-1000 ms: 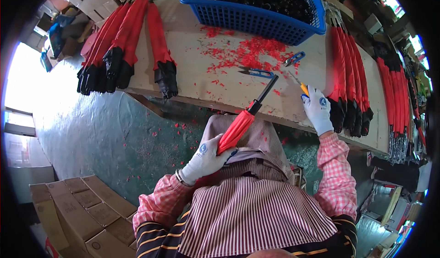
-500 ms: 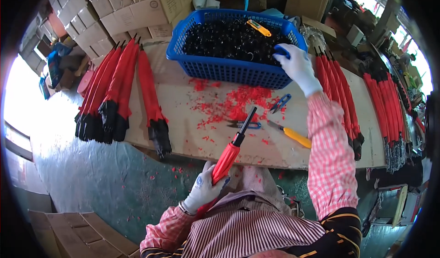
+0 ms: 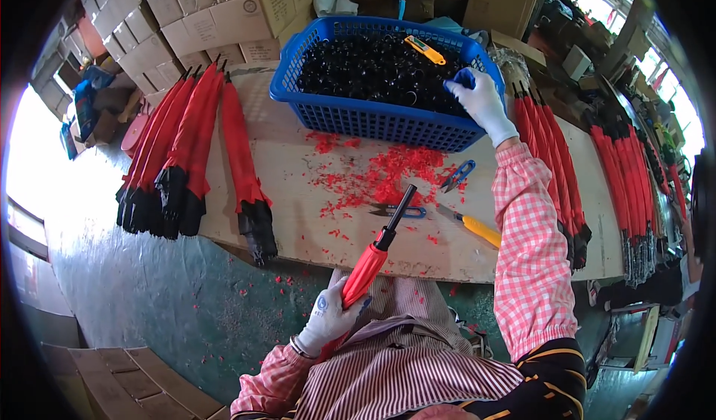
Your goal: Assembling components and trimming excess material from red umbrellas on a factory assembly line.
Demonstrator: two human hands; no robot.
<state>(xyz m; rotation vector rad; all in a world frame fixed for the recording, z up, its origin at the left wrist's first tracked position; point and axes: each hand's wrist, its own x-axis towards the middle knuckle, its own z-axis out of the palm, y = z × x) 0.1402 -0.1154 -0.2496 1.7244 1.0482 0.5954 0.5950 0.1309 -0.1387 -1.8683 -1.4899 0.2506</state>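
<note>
My left hand [image 3: 327,321], in a white glove, is wrapped round a furled red umbrella [image 3: 364,274]. It slants up over the table's near edge, its black shaft pointing away from me. Over the right end of a blue plastic basket [image 3: 373,125] is my right hand [image 3: 485,107], gloved white with blue fingertips. Its fingers are bent together above a heap of small shiny black parts [image 3: 358,69]; whatever they pinch is too small to make out. A yellow-handled cutter [image 3: 425,50] lies on the heap.
Red umbrellas with black ends lie in bunches at left [image 3: 175,151] and right [image 3: 550,151]. Red scraps [image 3: 395,174], two blue thread snips [image 3: 457,175] and a yellow-handled tool [image 3: 481,230] are on the table [image 3: 298,233]. Cartons [image 3: 224,21] are stacked behind.
My right hand has shifted slightly, staying over the basket's right end with its fingers drawn closer together. The left hand still holds the umbrella, and the view has moved a little.
</note>
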